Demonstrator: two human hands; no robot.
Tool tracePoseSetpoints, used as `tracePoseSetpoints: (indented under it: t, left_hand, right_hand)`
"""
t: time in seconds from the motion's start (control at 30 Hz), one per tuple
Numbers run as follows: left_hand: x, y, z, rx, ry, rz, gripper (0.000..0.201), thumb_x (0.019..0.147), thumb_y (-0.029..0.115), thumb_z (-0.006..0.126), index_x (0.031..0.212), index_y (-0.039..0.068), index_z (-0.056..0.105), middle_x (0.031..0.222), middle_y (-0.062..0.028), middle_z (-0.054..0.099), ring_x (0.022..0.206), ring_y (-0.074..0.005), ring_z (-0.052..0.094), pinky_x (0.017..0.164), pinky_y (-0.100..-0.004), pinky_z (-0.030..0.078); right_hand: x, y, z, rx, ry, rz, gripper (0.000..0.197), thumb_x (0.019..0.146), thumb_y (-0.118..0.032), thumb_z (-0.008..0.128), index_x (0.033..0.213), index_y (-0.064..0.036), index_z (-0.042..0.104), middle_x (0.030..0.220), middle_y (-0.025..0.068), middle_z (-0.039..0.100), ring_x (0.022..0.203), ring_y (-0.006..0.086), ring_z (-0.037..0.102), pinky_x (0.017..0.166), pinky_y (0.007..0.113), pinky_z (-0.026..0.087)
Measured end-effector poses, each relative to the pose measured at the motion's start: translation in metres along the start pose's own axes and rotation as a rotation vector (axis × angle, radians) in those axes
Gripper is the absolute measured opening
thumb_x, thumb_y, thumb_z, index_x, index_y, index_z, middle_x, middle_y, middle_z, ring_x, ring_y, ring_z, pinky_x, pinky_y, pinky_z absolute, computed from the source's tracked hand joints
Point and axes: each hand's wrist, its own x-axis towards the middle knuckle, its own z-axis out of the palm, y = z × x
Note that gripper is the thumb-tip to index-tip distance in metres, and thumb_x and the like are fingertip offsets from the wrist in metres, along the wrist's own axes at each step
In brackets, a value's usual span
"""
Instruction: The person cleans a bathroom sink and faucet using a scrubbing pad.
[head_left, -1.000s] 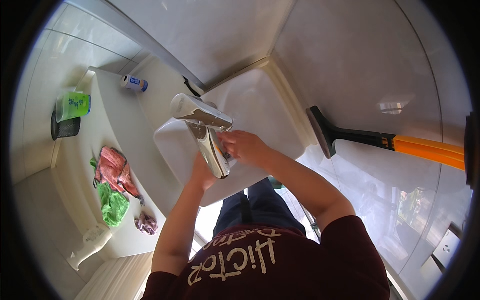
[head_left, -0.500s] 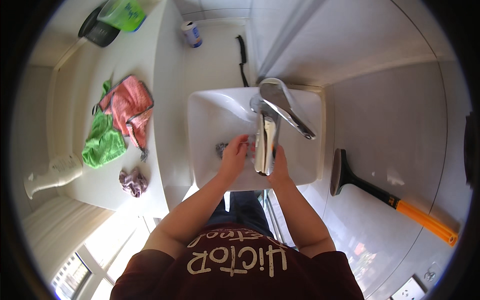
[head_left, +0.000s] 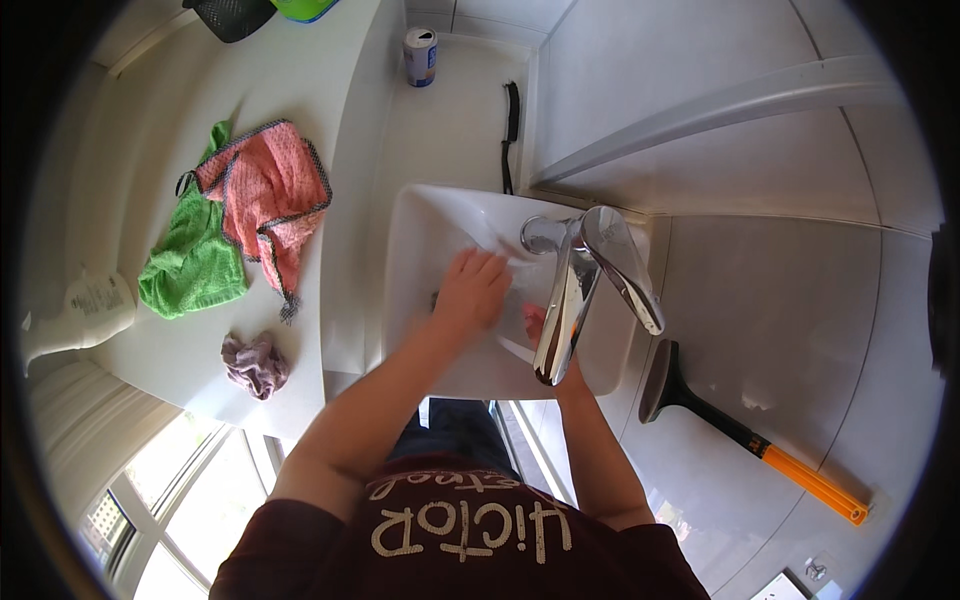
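Observation:
My left hand [head_left: 476, 288] is over the white sink basin [head_left: 405, 250], back upward and a little blurred. Its fingers reach forward, slightly apart, and I see nothing in them. Part of my right hand [head_left: 535, 320] shows just left of the chrome faucet [head_left: 568, 315]; the spout covers the rest, so its grip is hidden. The two hands are a short gap apart. The faucet's lever [head_left: 625, 265] points toward the right front. A small dark thing on the basin floor is mostly covered by my left wrist.
On the left counter lie a pink cloth [head_left: 275, 190], a green cloth [head_left: 195, 260] and a crumpled mauve cloth [head_left: 255, 365]. A white bottle [head_left: 85, 310] lies at the far left. Behind the sink are a can [head_left: 420, 57] and a black-handled brush [head_left: 512, 120]. An orange-handled squeegee [head_left: 760, 440] is at right.
My view has shifted, and the faucet appears lower and further right. My left hand has turned its back up and moved further into the basin; the right is now more hidden behind the spout.

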Motion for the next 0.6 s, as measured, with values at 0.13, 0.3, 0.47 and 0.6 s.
tracePoseSetpoints:
  t: [0.13,0.3,0.47,0.6]
  left_hand:
    - [0.026,0.021,-0.038,-0.225,-0.161,-0.337,0.052,0.074,0.001,0.059,0.125,0.007,0.056,0.135,-0.0125,0.047,0.126,-0.03,0.044,0.108,-0.0466,0.032]
    - [0.071,-0.016,-0.029,0.062,0.324,0.131,0.048,0.078,0.006,0.061,0.125,0.006,0.055,0.13,-0.0112,0.053,0.114,-0.0313,0.053,0.099,-0.0468,0.04]
    - [0.004,-0.002,-0.015,-0.414,-0.089,-0.192,0.035,0.085,0.008,0.053,0.12,0.003,0.058,0.111,-0.0131,0.063,0.1,-0.0306,0.061,0.089,-0.0415,0.048]
    - [-0.021,0.017,0.013,-1.463,0.113,-0.854,0.028,0.094,0.02,0.05,0.11,0.001,0.063,0.089,-0.0072,0.065,0.082,-0.019,0.063,0.079,-0.0335,0.05]
  right_hand:
    - [0.008,0.004,-0.015,0.021,-0.096,0.012,0.053,0.098,-0.035,0.049,0.131,0.0067,0.042,0.129,0.0227,0.049,0.117,0.0252,0.052,0.105,0.035,0.04]
    - [0.021,0.002,-0.006,0.19,0.052,-0.032,0.042,0.099,-0.033,0.042,0.121,0.001,0.053,0.108,0.011,0.059,0.101,0.0178,0.057,0.088,0.03,0.047]
    - [0.033,-0.001,-0.005,0.104,0.08,0.033,0.041,0.1,-0.034,0.038,0.118,-0.0024,0.057,0.104,0.009,0.064,0.099,0.0194,0.061,0.083,0.031,0.05]
    - [0.047,0.005,0.002,0.436,-0.113,0.273,0.036,0.099,-0.036,0.047,0.113,-0.0057,0.059,0.11,0.011,0.063,0.102,0.0215,0.062,0.083,0.036,0.051]
